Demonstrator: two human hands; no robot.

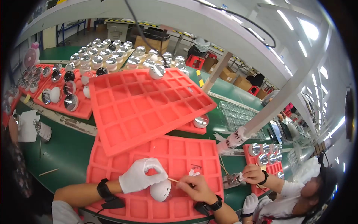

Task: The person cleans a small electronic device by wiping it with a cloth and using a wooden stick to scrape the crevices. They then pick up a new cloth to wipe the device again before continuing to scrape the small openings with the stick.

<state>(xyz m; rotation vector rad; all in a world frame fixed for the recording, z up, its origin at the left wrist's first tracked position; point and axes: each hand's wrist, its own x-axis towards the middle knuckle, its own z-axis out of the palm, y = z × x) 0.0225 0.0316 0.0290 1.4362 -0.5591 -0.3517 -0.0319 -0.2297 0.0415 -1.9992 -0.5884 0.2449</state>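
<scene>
My left hand (144,174), in a white glove, has its thumb and forefinger pinched at one end of a thin wooden stick (172,180). The bare fingers of my right hand (194,186) are closed on the other end. Just beneath the glove is a white dome-shaped housing (160,191) with small dark slots, over the near red foam tray (134,207). Whether the lower gloved fingers also grip the housing is hidden. A scrap of white material (193,173) shows behind my right hand. Both my wrists wear dark bands with small boxes.
Another empty-celled red foam tray (130,112) lies tilted across the near one. Beyond it, trays hold several mirrored domes (71,102). A white post (261,115) rises at right. Nearby, a co-worker's bare hand (253,174) touches a clear container (232,180). Loose sticks (49,171) lie left.
</scene>
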